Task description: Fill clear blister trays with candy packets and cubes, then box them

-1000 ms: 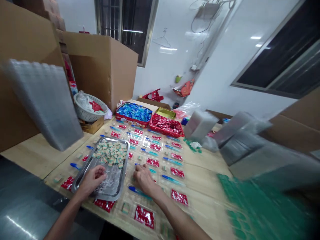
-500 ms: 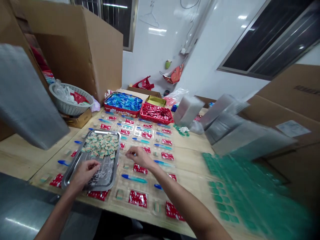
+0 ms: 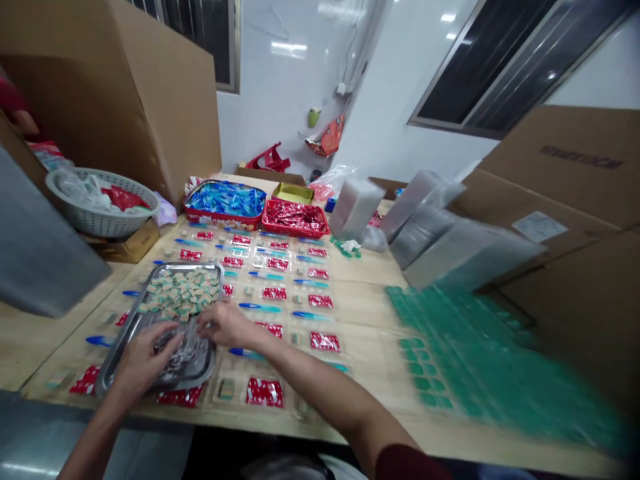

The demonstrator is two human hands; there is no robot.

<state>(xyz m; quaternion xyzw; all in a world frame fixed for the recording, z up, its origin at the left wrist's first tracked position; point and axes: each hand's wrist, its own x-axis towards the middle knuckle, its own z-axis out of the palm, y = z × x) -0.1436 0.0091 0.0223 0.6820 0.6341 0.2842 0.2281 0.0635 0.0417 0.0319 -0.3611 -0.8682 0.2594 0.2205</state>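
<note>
A metal tray lies over part of the rows of clear plastic trays. Small green-and-tan blocks fill its far half, and a loose heap of small clear-and-white pieces lies nearer. Over the near left part is my left hand, fingers bent and apart, close to the heap. My right hand reaches over the tray's right side, its bent fingers apart beside the heap. Nothing shows in either hand. Surrounding clear trays hold red printed packets, blue pens and blocks.
Behind the rows stand a box of blue pens and a red basket of shiny red packets. Stacked clear plastic and green plastic sheets are at right. A colander and cartons stand at left.
My right hand has moved left from above the clear trays to the metal tray, its fingers loosening. My left hand has spread its fingers beside the heap. The view has shifted right.
</note>
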